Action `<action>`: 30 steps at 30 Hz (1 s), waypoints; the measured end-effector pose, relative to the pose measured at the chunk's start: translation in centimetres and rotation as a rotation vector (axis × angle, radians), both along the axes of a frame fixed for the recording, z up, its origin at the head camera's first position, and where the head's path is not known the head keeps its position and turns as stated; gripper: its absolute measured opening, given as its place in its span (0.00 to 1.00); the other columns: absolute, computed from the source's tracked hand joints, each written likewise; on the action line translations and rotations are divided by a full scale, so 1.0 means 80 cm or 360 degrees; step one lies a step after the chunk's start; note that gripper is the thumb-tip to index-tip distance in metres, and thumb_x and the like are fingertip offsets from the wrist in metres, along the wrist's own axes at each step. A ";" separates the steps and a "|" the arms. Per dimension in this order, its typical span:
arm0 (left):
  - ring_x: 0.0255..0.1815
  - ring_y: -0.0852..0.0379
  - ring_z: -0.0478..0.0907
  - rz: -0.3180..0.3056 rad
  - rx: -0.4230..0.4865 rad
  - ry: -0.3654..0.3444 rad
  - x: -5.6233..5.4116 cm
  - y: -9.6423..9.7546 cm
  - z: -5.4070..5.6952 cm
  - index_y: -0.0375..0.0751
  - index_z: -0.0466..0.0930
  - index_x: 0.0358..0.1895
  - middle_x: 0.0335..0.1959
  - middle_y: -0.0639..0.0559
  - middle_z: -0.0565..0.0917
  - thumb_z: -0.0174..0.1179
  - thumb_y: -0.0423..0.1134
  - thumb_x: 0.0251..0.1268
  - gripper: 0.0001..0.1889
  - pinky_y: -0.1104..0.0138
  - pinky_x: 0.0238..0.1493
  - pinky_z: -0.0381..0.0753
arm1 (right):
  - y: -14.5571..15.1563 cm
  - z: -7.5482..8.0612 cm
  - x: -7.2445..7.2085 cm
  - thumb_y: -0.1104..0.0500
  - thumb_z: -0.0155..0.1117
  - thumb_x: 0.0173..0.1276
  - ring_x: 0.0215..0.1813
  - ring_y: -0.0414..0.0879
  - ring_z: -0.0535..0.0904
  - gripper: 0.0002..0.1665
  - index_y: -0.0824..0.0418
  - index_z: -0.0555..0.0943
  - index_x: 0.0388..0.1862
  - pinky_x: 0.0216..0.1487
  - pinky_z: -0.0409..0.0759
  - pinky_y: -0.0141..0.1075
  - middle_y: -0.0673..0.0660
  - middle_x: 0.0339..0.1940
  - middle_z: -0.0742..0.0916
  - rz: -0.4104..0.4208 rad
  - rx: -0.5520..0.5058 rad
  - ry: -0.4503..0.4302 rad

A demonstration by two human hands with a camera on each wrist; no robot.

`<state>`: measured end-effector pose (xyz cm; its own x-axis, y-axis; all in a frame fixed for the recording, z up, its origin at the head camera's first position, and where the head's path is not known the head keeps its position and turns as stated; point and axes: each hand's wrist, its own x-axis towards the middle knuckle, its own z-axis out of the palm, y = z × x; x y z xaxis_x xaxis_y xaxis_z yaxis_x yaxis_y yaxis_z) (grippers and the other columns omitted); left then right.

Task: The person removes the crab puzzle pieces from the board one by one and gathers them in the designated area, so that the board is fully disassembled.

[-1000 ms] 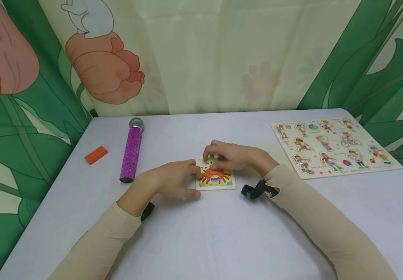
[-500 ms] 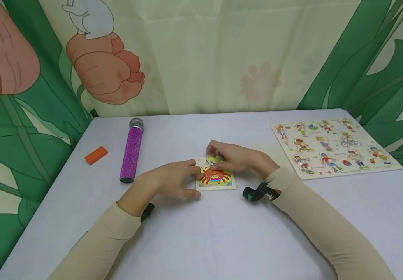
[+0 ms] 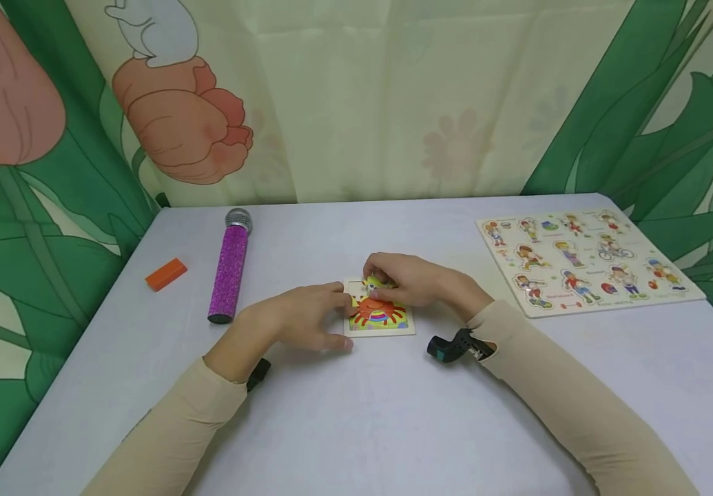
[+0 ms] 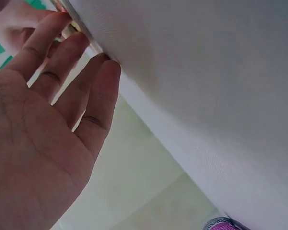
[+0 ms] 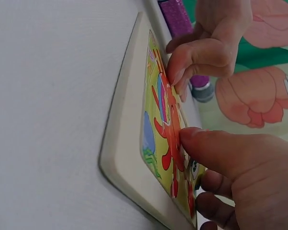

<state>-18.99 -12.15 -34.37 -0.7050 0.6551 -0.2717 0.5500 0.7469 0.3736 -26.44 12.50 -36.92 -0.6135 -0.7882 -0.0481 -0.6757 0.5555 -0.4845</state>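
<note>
In the head view, a small square crab puzzle (image 3: 383, 324) lies flat on the table, a red crab pictured inside a pale wooden frame. My left hand (image 3: 306, 317) rests at its left side, fingers extended, fingertips touching the board; the left wrist view shows these fingers (image 4: 81, 91) nearly straight. From the right, my right hand (image 3: 408, 279) pinches a puzzle piece with the crab's eyes (image 5: 195, 168) at the upper part of the picture. Its thumb (image 5: 196, 139) presses on the crab, and the other fingertips are partly hidden behind the piece.
A purple glittery microphone (image 3: 229, 275) lies left of the hands, with an orange block (image 3: 167, 275) beyond it. At the right lies a large picture board (image 3: 585, 258) of cartoon children. A printed curtain (image 3: 356, 103) hangs behind the white table (image 3: 356, 427).
The right-hand fingertips shift slightly at the top of the crab puzzle. The left hand stays in place. The head view itself moves a little.
</note>
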 end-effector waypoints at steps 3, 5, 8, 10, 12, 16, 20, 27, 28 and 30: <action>0.53 0.58 0.74 -0.0001 0.0016 0.0002 0.001 0.001 -0.002 0.55 0.79 0.54 0.51 0.61 0.75 0.69 0.57 0.64 0.20 0.57 0.65 0.75 | 0.000 0.001 0.001 0.52 0.66 0.75 0.37 0.43 0.71 0.17 0.56 0.75 0.56 0.42 0.71 0.38 0.51 0.34 0.76 -0.0026 0.0014 0.0010; 0.53 0.58 0.74 -0.0015 0.0033 0.0002 0.001 0.001 -0.003 0.54 0.79 0.54 0.51 0.60 0.75 0.69 0.57 0.64 0.20 0.58 0.65 0.75 | 0.000 0.002 0.002 0.51 0.67 0.74 0.36 0.43 0.71 0.17 0.55 0.75 0.54 0.41 0.71 0.38 0.50 0.33 0.76 -0.0051 0.0031 0.0005; 0.53 0.58 0.75 -0.0037 0.0041 -0.0005 0.001 0.002 -0.005 0.54 0.79 0.54 0.51 0.60 0.75 0.69 0.57 0.64 0.20 0.57 0.65 0.75 | 0.000 0.005 0.003 0.51 0.69 0.72 0.35 0.43 0.72 0.17 0.55 0.76 0.52 0.41 0.71 0.37 0.50 0.31 0.76 -0.0067 0.0062 -0.0016; 0.54 0.58 0.75 -0.0035 0.0028 -0.0009 0.000 0.001 -0.005 0.54 0.79 0.55 0.51 0.60 0.75 0.69 0.57 0.64 0.20 0.57 0.65 0.75 | -0.002 0.008 0.003 0.52 0.70 0.72 0.35 0.43 0.72 0.17 0.55 0.76 0.52 0.41 0.72 0.37 0.49 0.31 0.77 -0.0061 0.0088 -0.0019; 0.54 0.58 0.75 -0.0025 0.0010 -0.0010 -0.001 0.000 -0.004 0.55 0.79 0.55 0.52 0.60 0.75 0.69 0.57 0.64 0.21 0.57 0.65 0.75 | -0.005 0.013 0.002 0.52 0.70 0.71 0.35 0.44 0.72 0.17 0.55 0.76 0.52 0.41 0.72 0.37 0.49 0.31 0.78 -0.0047 0.0104 -0.0015; 0.55 0.59 0.75 -0.0012 0.0003 -0.0010 -0.006 -0.003 0.000 0.55 0.80 0.56 0.52 0.61 0.75 0.69 0.56 0.64 0.21 0.57 0.66 0.75 | -0.010 0.021 -0.001 0.53 0.70 0.72 0.35 0.45 0.72 0.17 0.56 0.75 0.52 0.41 0.72 0.37 0.51 0.31 0.77 -0.0039 0.0100 -0.0041; 0.55 0.57 0.74 -0.0020 0.0020 -0.0035 -0.008 -0.005 0.004 0.54 0.79 0.55 0.52 0.60 0.75 0.69 0.56 0.64 0.21 0.56 0.65 0.75 | -0.006 0.020 -0.004 0.55 0.70 0.72 0.36 0.45 0.71 0.17 0.57 0.74 0.51 0.42 0.70 0.37 0.53 0.32 0.76 -0.0041 0.0014 -0.0111; 0.54 0.58 0.74 -0.0013 -0.0008 -0.0047 -0.004 -0.002 0.000 0.56 0.79 0.54 0.52 0.61 0.75 0.69 0.57 0.63 0.21 0.57 0.65 0.75 | 0.010 0.006 0.001 0.54 0.70 0.73 0.38 0.44 0.75 0.17 0.55 0.73 0.53 0.41 0.76 0.35 0.50 0.35 0.80 -0.0081 -0.0138 -0.0120; 0.54 0.58 0.74 -0.0017 -0.0012 -0.0037 -0.003 -0.003 0.000 0.56 0.79 0.54 0.52 0.61 0.75 0.69 0.57 0.63 0.21 0.57 0.65 0.75 | 0.012 0.004 0.002 0.54 0.69 0.72 0.38 0.44 0.76 0.17 0.55 0.73 0.53 0.41 0.77 0.35 0.50 0.35 0.80 -0.0090 -0.0162 -0.0119; 0.54 0.58 0.74 -0.0018 -0.0020 -0.0019 -0.004 -0.003 0.000 0.55 0.79 0.54 0.52 0.60 0.75 0.70 0.57 0.63 0.21 0.56 0.66 0.75 | 0.015 0.002 0.003 0.56 0.69 0.72 0.39 0.44 0.77 0.17 0.56 0.73 0.53 0.42 0.78 0.36 0.50 0.36 0.81 -0.0112 -0.0214 -0.0117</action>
<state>-19.29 -12.36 -34.40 -0.6941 0.6595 -0.2884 0.5541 0.7453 0.3708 -26.16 13.71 -36.75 -0.6659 -0.7460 0.0083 -0.5977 0.5269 -0.6043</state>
